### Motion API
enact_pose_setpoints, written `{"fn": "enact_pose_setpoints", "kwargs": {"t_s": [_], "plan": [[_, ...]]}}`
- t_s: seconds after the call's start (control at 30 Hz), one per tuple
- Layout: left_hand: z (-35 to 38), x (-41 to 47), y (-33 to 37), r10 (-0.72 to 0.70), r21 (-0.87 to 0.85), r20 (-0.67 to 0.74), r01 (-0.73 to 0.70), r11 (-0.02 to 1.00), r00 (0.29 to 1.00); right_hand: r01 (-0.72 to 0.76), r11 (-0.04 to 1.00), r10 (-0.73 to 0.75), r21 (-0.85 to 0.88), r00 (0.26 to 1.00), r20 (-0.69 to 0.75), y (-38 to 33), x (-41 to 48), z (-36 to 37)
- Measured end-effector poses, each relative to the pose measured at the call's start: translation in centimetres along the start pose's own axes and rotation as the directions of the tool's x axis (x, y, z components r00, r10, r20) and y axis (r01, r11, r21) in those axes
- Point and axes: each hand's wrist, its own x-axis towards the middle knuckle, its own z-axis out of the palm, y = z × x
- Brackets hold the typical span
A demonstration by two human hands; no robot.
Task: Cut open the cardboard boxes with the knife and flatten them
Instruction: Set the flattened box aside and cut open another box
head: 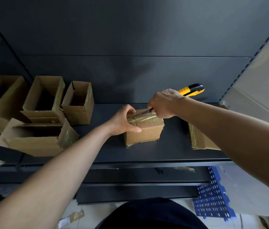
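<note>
Steadying the small taped box [147,131] at the middle of the dark shelf [171,151], the left hand [122,120] is clamping its fingers [129,109] over the box's 9 o'clock end, while the right hand [163,103], at 1 o'clock, is gripping the yellow-and-black knife [191,90] with fingers curled tight, laying the blade on the glossy top tape. The box is looking light and hollow, stiff-walled yet crushable, its tape slick, so bare cardboard corners clear of the blade line are offering the safest hold. Several opened boxes [79,104] are standing at 9 o'clock; a second taped box [199,139] is lying at 3 o'clock.
</note>
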Motion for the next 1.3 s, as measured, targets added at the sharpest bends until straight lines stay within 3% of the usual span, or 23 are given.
{"fn": "enact_pose_setpoints", "kwargs": {"t_s": [0.37,0.73,0.9,1.0,1.13,1.3], "plan": [[-0.1,-0.4,-0.8,0.016,-0.037,-0.049,-0.018,0.999,0.999,-0.068,0.997,0.071,-0.026,0.990,0.125,-1.2,1.0,-0.7],[-1.4,0.3,0.4,0.042,0.194,-0.014,-0.038,0.980,0.999,-0.236,0.969,0.245,-0.077,0.961,0.131,-0.1,0.0,1.6],[-2.6,0.5,0.6,0.016,0.241,0.009,-0.017,0.970,1.000,-0.316,0.913,0.376,-0.258,0.898,0.231,4.4,-3.8,4.6],[-2.5,0.8,0.8,0.008,0.265,0.021,-0.014,0.964,1.000,-0.351,0.928,0.373,-0.127,0.884,0.280,5.4,-4.6,5.5],[-2.1,1.0,1.0,0.005,0.282,-0.024,0.002,0.959,1.000,-0.352,0.918,0.316,0.185,0.928,0.199,3.4,-3.1,4.3],[-1.4,0.4,0.3,0.067,0.343,-0.197,0.004,0.939,0.978,-0.373,0.922,0.370,0.101,0.928,0.048,3.4,-2.2,4.0]]}}
